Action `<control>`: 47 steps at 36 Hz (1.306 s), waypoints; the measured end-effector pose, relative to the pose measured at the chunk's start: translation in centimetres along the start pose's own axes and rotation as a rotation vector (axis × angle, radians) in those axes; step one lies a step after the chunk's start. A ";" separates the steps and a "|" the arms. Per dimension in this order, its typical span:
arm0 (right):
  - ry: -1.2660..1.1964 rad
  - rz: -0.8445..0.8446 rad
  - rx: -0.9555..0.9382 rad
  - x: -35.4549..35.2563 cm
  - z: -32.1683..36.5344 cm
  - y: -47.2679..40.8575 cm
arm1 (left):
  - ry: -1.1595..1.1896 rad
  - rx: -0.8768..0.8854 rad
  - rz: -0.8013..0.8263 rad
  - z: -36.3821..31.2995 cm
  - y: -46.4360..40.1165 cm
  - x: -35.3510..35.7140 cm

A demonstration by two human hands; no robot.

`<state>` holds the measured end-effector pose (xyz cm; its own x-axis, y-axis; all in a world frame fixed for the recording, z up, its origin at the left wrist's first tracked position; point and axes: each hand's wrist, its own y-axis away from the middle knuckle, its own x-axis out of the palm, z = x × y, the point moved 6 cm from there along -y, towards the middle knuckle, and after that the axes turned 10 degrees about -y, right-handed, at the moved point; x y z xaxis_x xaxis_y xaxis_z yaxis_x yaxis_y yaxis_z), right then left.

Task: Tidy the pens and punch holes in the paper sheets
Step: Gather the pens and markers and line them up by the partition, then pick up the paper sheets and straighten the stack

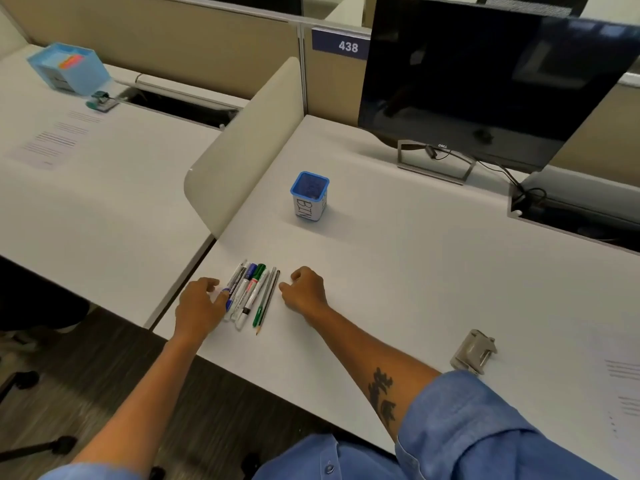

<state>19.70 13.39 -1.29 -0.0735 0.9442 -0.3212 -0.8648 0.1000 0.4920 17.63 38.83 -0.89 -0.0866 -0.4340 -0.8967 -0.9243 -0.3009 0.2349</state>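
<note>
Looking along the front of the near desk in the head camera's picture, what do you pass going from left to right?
Left hand → row of pens → right hand → grey hole punch → printed paper sheet.

The blue sign (341, 44) on the divider at 12 o'clock says "438". The screen (485, 81) at 1 o'clock says "DELL" on its bottom edge. The blue cup (309, 196) mid-desk says "BIN".

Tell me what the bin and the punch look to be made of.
Bin: probably plastic, with a blue rim, mesh-like blue walls and a white paper label wrapped round it. Punch: looks like metal, dull grey with a matte sheen, though painted plastic can't be ruled out.
</note>
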 end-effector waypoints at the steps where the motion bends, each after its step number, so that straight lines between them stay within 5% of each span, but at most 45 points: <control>1: 0.007 0.004 -0.003 -0.4 -0.2 0.2 | -0.013 -0.007 -0.026 -0.2 0.3 -0.1; 13: 0.210 -0.014 -0.192 -8.7 -2.6 4.0 | -0.056 0.158 -0.227 -9.2 6.2 1.6; 24: 0.560 -0.161 -0.509 -21.1 -6.2 7.8 | -0.101 0.408 -0.123 -21.8 12.6 7.3; 47: 0.414 -0.556 -0.166 -50.0 -24.3 18.4 | -0.122 0.904 0.119 -45.2 29.9 21.7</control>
<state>-4.62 -39.62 4.22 0.2465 0.5672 -0.7859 -0.8906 0.4524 0.0472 4.89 -17.97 3.64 -0.1914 -0.3113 -0.9308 -0.8410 0.5409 -0.0080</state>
